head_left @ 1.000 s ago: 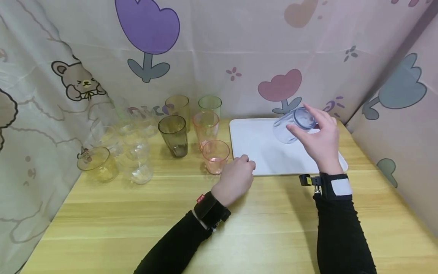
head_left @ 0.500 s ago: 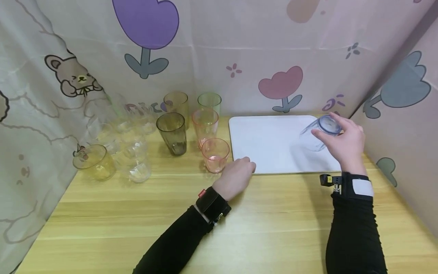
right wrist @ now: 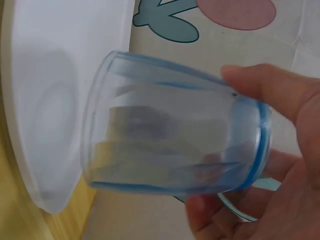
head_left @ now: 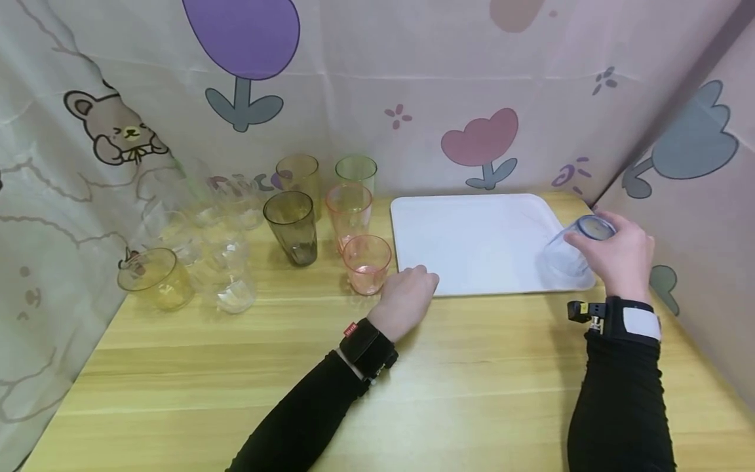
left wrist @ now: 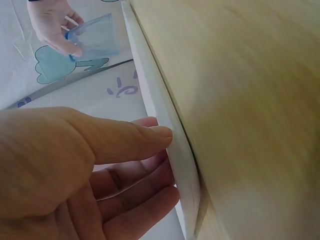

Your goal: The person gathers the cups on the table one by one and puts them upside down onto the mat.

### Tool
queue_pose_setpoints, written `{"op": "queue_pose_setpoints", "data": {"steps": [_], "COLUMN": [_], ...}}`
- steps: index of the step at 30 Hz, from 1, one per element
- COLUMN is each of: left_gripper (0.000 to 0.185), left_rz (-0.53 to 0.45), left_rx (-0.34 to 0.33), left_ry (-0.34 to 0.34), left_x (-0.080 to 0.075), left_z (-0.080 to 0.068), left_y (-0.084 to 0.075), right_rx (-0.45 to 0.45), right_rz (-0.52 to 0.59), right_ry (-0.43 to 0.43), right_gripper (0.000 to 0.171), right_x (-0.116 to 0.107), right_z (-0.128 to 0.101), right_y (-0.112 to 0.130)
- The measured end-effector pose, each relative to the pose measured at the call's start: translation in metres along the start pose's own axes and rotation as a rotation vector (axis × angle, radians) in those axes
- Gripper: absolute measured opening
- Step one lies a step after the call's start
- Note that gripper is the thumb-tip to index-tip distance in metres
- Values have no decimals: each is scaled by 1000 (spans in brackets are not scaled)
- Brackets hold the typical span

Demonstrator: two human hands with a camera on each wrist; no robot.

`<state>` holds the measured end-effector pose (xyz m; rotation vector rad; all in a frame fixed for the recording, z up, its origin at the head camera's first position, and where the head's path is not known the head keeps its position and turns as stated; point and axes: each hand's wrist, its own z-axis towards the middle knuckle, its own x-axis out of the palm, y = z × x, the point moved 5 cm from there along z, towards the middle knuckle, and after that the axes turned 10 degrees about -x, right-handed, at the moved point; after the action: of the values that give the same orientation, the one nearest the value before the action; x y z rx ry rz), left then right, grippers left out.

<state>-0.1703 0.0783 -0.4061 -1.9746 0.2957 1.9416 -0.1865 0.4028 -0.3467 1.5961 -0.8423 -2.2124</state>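
Observation:
My right hand [head_left: 626, 257] grips a clear, blue-tinted drinking glass [right wrist: 170, 135] near its base. The glass is upside down and tilted, its wide mouth facing down over the right front corner of the white tray [head_left: 466, 242]. In the right wrist view the thumb lies on one side of the base and fingers wrap the other. My left hand [head_left: 407, 298] holds the tray's front edge near its left corner, thumb at the rim [left wrist: 180, 145] and curled fingers just inside it. A short pink glass [head_left: 367, 265] stands right beside the left hand.
Left of the tray stand a tall pink glass [head_left: 349, 216], a green glass [head_left: 356, 172], an amber glass [head_left: 299, 174] and a dark smoky glass [head_left: 293, 229]. Several clear glasses [head_left: 236, 295] and a short yellow glass [head_left: 156, 282] crowd the left. A printed curtain [head_left: 366, 78] hangs behind.
My right hand has carried the blue-tinted glass rightward and lower, from over the tray's middle to its right front corner. The left hand has stayed at the tray's edge.

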Motion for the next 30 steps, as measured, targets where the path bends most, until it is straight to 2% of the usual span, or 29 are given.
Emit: {"op": "queue_pose_setpoints", "data": {"steps": [6,15,23,30], "left_gripper": [17,17,17,19], "left_rz": [-6,-12,-14,-46], "left_rx": [9,13,4,6], "left_ry": [-25,-22,-6,-26], "left_x": [-1,0,-1,-1], "left_z": [-1,-3,-4,-6], "left_y": [1,1,1,2], "right_rx": [35,62,44,15], "right_rz": [-46,-24,-47,-75], "right_ry": [55,123,164,175], "right_gripper": [83,85,83,87], "right_x": [2,12,11,12], "right_z": [0,-2,-2,-1], "right_y": [-7,-17,-16,-13]}}
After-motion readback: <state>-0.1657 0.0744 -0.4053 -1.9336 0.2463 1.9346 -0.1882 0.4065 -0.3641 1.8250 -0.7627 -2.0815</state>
